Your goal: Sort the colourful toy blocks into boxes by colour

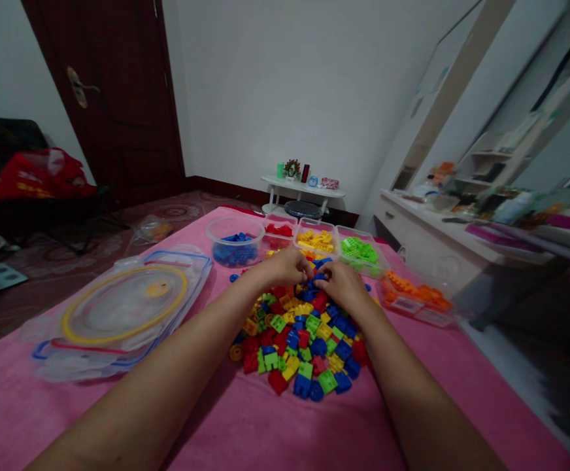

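Observation:
A heap of red, blue, yellow and green plastic blocks (301, 340) lies on the pink cloth (246, 425). My left hand (287, 265) and my right hand (341, 284) are closed at the heap's far edge, fingertips nearly meeting. Blue blocks (320, 267) show between the fingers of both hands; which hand grips which block I cannot tell. Beyond the hands stand a round clear bowl of blue blocks (236, 242) and clear tubs of red blocks (279, 230), yellow blocks (316, 239), green blocks (361, 250) and orange blocks (415, 296).
Stacked clear lids with yellow, blue and red rims (123, 311) lie at the left on the cloth. A white dresser (427, 248) stands close on the right. A small white table (302, 186) stands by the far wall, a dark door (113, 98) at the back left.

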The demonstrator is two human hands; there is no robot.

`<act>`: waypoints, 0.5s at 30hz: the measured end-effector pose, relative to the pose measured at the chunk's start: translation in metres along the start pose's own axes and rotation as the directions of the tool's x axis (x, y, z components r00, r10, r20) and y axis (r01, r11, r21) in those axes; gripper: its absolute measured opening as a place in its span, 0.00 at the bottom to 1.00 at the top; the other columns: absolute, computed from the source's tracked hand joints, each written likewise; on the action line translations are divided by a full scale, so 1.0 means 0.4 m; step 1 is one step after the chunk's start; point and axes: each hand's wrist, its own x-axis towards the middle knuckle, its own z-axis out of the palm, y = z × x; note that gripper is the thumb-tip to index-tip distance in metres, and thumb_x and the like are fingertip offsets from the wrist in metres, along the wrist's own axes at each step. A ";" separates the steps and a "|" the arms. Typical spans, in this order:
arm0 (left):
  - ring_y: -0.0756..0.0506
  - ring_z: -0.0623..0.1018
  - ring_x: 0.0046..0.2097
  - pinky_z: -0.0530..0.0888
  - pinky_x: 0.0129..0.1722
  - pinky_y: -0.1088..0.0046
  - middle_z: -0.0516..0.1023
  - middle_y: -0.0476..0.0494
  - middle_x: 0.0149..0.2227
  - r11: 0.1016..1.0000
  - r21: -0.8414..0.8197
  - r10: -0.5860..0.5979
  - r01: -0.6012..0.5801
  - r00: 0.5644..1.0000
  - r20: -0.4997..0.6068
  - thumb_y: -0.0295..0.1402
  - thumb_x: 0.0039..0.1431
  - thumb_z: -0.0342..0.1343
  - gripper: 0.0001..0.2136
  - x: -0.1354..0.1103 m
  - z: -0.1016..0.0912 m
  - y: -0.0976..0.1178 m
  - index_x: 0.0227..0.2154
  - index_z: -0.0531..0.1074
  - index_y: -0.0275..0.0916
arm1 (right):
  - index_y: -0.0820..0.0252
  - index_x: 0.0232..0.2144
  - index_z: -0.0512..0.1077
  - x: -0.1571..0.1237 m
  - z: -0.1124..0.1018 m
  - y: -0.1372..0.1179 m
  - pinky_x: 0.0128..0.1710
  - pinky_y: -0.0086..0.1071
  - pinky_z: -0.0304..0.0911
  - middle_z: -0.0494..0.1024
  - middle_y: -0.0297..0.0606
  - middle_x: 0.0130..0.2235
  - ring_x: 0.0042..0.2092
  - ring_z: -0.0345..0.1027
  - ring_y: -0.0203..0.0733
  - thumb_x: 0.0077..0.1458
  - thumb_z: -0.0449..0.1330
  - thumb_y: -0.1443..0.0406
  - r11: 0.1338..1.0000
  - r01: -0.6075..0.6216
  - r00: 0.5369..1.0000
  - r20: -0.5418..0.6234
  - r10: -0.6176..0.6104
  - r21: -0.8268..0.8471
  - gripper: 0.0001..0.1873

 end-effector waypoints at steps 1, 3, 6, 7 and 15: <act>0.49 0.75 0.32 0.68 0.30 0.78 0.80 0.47 0.33 1.000 0.005 0.022 -0.022 0.997 0.079 0.26 0.49 0.52 0.16 -0.007 -0.005 0.005 0.41 0.77 0.38 | 0.56 0.33 0.75 0.002 0.000 0.002 0.30 0.29 0.56 0.76 0.35 0.32 0.34 0.68 0.39 0.44 0.63 0.60 1.000 -0.003 1.000 -0.001 0.003 0.007 0.11; 0.49 0.76 0.34 0.68 0.31 0.78 0.80 0.47 0.34 0.995 0.090 0.041 -0.053 0.991 0.130 0.29 0.49 0.55 0.15 -0.022 -0.004 0.022 0.41 0.77 0.40 | 0.57 0.31 0.74 0.004 -0.001 0.006 0.29 0.28 0.55 0.76 0.34 0.31 0.33 0.68 0.39 0.43 0.64 0.61 1.000 -0.008 1.000 -0.001 0.008 0.019 0.11; 0.44 0.76 0.39 0.69 0.34 0.75 0.79 0.44 0.37 0.961 0.278 -0.009 -0.011 0.998 0.069 0.37 0.47 0.59 0.14 -0.042 0.009 0.059 0.38 0.77 0.42 | 0.57 0.32 0.74 0.006 -0.006 0.007 0.29 0.28 0.56 0.76 0.33 0.30 0.32 0.68 0.38 0.41 0.65 0.63 0.999 -0.004 1.000 0.010 0.003 0.037 0.11; 0.43 0.76 0.41 0.70 0.36 0.73 0.79 0.42 0.38 0.946 0.325 -0.037 0.020 0.998 0.046 0.37 0.47 0.60 0.14 -0.046 0.014 0.071 0.38 0.77 0.42 | 0.56 0.33 0.75 0.006 -0.009 0.006 0.29 0.28 0.56 0.76 0.33 0.31 0.32 0.68 0.38 0.41 0.65 0.64 0.999 0.006 1.000 0.009 -0.007 0.043 0.12; 0.47 0.75 0.32 0.72 0.34 0.72 0.76 0.45 0.28 0.980 -0.176 -0.125 0.095 0.977 -0.173 0.30 0.48 0.59 0.07 -0.012 0.030 0.039 0.32 0.75 0.36 | 0.62 0.40 0.75 0.004 -0.067 -0.013 0.32 0.30 0.62 0.78 0.38 0.33 0.29 0.68 0.36 0.42 0.59 0.70 0.964 0.044 0.986 -0.167 0.000 0.261 0.18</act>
